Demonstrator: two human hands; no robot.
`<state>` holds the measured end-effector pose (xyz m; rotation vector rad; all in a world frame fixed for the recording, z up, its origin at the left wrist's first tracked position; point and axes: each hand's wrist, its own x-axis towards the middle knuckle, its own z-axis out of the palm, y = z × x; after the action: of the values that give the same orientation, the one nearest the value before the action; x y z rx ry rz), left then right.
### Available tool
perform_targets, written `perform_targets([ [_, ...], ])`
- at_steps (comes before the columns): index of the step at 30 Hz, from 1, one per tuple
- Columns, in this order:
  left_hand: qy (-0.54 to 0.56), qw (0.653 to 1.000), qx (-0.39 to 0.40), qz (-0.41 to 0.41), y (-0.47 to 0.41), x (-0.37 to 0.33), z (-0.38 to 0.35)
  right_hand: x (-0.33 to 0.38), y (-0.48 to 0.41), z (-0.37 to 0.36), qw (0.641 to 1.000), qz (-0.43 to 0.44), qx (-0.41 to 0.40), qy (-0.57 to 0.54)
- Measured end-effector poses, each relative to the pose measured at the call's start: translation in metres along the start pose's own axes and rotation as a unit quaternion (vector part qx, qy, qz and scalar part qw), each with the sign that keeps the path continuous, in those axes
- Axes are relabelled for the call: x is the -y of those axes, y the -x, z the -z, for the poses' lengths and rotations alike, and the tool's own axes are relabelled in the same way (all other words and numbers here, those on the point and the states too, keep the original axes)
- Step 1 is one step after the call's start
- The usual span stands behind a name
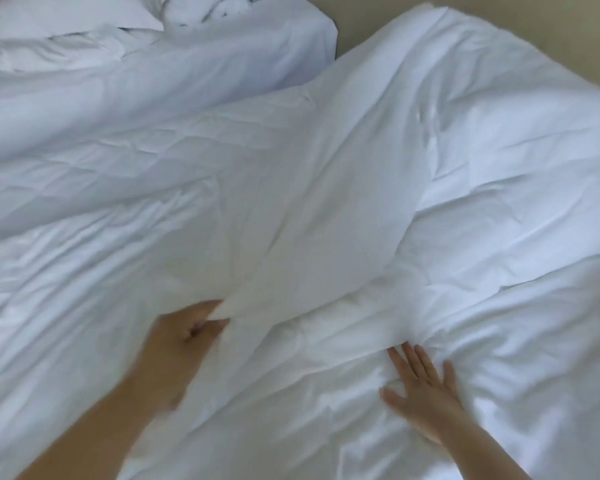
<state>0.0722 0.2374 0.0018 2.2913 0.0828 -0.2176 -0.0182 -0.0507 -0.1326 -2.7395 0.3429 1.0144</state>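
A white duvet (326, 202) fills nearly the whole frame, rumpled and creased, with a smoother flap of it running from the lower centre up toward the upper right. The left hand (184, 336), in the lower left of the frame and blurred, pinches a bunched fold of that flap between thumb and curled fingers. The right hand (421, 386), in the lower right, lies flat on the duvet, palm down, fingers straight and spread, pressing the fabric. The two hands are well apart. In the upper left corner a white pillow (84, 12) lies on the bed (291, 36), and a strip of beige floor (361, 26) shows along the top.
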Motion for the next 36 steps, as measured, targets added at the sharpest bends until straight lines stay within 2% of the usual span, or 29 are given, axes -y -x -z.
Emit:
perform_targets([
  [1,-0.120,0.990,0.073,0.011,0.000,0.011,-0.013,0.000,0.016,0.004,1.000,-0.010,0.006,0.009],
  [2,-0.224,0.965,0.139,0.017,0.001,0.019,-0.028,-0.001,0.032,0.006,0.999,-0.023,0.017,0.020],
  [4,-0.325,0.930,0.171,-0.001,0.000,0.028,-0.044,-0.006,0.060,0.004,0.999,-0.042,0.023,0.024],
  [12,-0.292,0.932,0.205,-0.064,0.004,0.032,-0.044,-0.033,0.108,0.006,0.989,-0.124,-0.022,-0.080],
  [15,-0.314,0.934,0.131,-0.109,0.007,0.015,-0.048,-0.042,0.100,0.021,0.980,-0.107,-0.081,-0.147],
  [17,-0.270,0.947,0.086,-0.151,0.007,-0.009,-0.059,-0.052,0.091,0.038,0.964,-0.097,-0.125,-0.214],
  [19,-0.257,0.946,0.083,-0.181,0.000,-0.038,-0.075,-0.066,0.079,0.060,0.930,-0.099,-0.164,-0.313],
  [20,-0.263,0.942,0.091,-0.187,-0.004,-0.055,-0.086,-0.076,0.072,0.074,0.902,-0.105,-0.186,-0.376],
  [25,-0.259,0.948,0.092,-0.159,-0.045,-0.135,-0.165,-0.144,0.023,0.171,0.727,-0.083,-0.242,-0.637],
  [28,-0.274,0.952,0.067,-0.118,-0.068,-0.156,-0.208,-0.188,-0.007,0.229,0.628,-0.057,-0.261,-0.731],
  [31,-0.238,0.959,-0.051,-0.146,-0.084,-0.157,-0.230,-0.233,-0.035,0.285,0.581,-0.055,-0.263,-0.768],
  [33,-0.276,0.939,-0.091,-0.183,-0.093,-0.160,-0.225,-0.261,-0.058,0.312,0.554,-0.062,-0.238,-0.795],
  [35,-0.296,0.923,-0.090,-0.230,-0.101,-0.168,-0.211,-0.274,-0.079,0.332,0.556,-0.087,-0.230,-0.794],
  [36,-0.278,0.931,-0.083,-0.222,-0.104,-0.175,-0.204,-0.276,-0.089,0.339,0.570,-0.112,-0.229,-0.781],
])
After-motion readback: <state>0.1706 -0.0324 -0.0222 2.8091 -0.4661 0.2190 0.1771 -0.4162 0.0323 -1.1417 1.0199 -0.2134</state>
